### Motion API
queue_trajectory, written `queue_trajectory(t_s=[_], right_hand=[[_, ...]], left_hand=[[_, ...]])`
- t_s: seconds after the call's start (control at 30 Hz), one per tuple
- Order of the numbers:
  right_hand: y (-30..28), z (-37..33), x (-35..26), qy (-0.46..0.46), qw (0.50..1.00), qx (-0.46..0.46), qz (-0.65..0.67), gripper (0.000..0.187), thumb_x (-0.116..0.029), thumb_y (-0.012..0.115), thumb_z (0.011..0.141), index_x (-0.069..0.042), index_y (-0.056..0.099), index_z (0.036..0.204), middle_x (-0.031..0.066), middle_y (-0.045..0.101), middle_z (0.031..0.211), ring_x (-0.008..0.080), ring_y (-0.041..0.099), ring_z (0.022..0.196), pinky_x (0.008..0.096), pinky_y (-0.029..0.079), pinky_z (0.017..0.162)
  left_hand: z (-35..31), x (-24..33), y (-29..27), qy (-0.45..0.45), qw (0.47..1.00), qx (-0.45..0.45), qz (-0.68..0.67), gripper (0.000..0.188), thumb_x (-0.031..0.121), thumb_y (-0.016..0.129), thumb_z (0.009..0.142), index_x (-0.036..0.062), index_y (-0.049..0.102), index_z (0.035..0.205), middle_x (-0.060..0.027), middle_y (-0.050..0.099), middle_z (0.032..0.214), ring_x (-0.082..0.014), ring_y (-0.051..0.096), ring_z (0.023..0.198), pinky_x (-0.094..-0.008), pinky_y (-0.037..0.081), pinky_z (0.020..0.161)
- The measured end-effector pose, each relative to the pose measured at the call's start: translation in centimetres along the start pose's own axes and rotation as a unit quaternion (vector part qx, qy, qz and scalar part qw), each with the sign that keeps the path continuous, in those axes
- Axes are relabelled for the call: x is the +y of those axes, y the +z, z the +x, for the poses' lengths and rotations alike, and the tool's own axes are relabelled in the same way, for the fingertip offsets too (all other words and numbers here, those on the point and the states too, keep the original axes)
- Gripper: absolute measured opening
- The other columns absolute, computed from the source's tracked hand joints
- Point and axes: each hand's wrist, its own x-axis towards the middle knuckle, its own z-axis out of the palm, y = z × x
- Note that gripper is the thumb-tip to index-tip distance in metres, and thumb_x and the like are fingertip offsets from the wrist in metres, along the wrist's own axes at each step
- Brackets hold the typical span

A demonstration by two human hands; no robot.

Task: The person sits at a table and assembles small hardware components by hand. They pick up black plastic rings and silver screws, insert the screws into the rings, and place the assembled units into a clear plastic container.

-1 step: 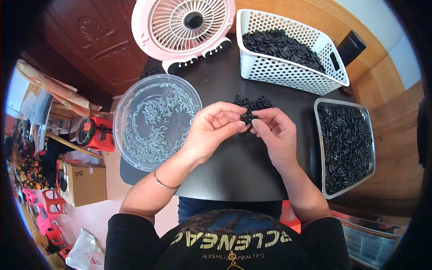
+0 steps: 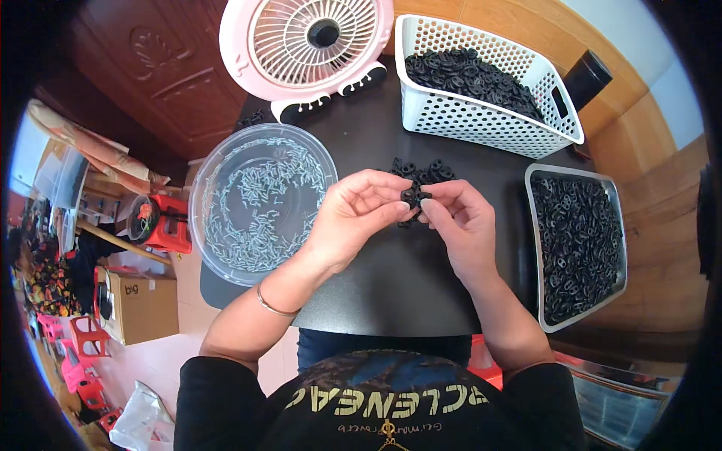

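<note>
Over the middle of the dark table, my left hand (image 2: 359, 209) and my right hand (image 2: 462, 224) meet fingertip to fingertip. Between them they pinch a small black linked part (image 2: 410, 197), each thumb and forefinger closed on one side of it. The fingers hide much of its shape. Just beyond my fingertips lies a small pile of similar black parts (image 2: 438, 173). To the left of my left hand stands a round clear tub (image 2: 201, 252) with many short silvery pins (image 2: 259, 240) in it.
A white perforated basket (image 2: 481, 129) of black parts stands at the back right. Nearer on the right, a metal tray (image 2: 532, 248) is full of black two-holed pieces (image 2: 575, 240). A pink fan (image 2: 237, 52) stands behind the tub. The dark table (image 2: 376, 301) ends before my body.
</note>
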Motion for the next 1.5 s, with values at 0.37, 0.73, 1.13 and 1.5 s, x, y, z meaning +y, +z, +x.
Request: queue_trajectory(t_s=[0.37, 0.73, 1.13, 1.5], right_hand=[[-0.14, 0.00, 0.00, 0.001, 1.000, -0.009, 0.001, 0.014, 0.001, 0.058, 0.079, 0.000, 0.056, 0.093, 0.0041, 0.059, 0.081, 0.0076, 0.057, 0.073, 0.0199, 0.048, 0.066], [-0.12, -0.05, -0.03, -0.011, 0.999, -0.026, -0.016, 0.014, 0.001, 0.058, 0.079, 0.000, 0.055, 0.092, 0.0046, 0.060, 0.081, 0.0088, 0.058, 0.075, 0.0209, 0.047, 0.067], [-0.07, -0.15, 0.15, -0.034, 0.999, -0.034, -0.023, 0.014, 0.003, 0.057, 0.079, 0.001, 0.055, 0.093, 0.0058, 0.060, 0.083, 0.0101, 0.059, 0.077, 0.0213, 0.047, 0.070], [-0.19, 0.06, 0.53, -0.040, 0.997, -0.049, -0.040, 0.021, 0.002, 0.059, 0.077, -0.002, 0.055, 0.098, 0.0019, 0.057, 0.082, 0.0073, 0.056, 0.076, 0.0192, 0.046, 0.069]], left_hand=[[-0.09, 0.31, -0.05, -0.012, 0.999, -0.014, 0.027, 0.023, -0.005, 0.055, 0.079, -0.0009, 0.056, 0.102, -0.0056, 0.060, 0.088, -0.0102, 0.058, 0.080, -0.0223, 0.049, 0.075], [-0.09, 0.38, -0.08, -0.013, 0.999, -0.019, 0.043, 0.022, -0.005, 0.054, 0.080, -0.0017, 0.056, 0.102, -0.0073, 0.061, 0.086, -0.0108, 0.059, 0.079, -0.0221, 0.049, 0.074], [-0.14, 0.25, -0.28, -0.017, 0.999, -0.019, 0.045, 0.022, -0.004, 0.055, 0.080, -0.0009, 0.057, 0.101, -0.0057, 0.061, 0.085, -0.0089, 0.057, 0.075, -0.0205, 0.048, 0.070], [-0.19, 0.47, -0.13, -0.050, 0.999, 0.005, -0.019, 0.018, 0.004, 0.054, 0.083, 0.0006, 0.058, 0.101, -0.0039, 0.061, 0.086, -0.0080, 0.056, 0.075, -0.0202, 0.045, 0.067]])
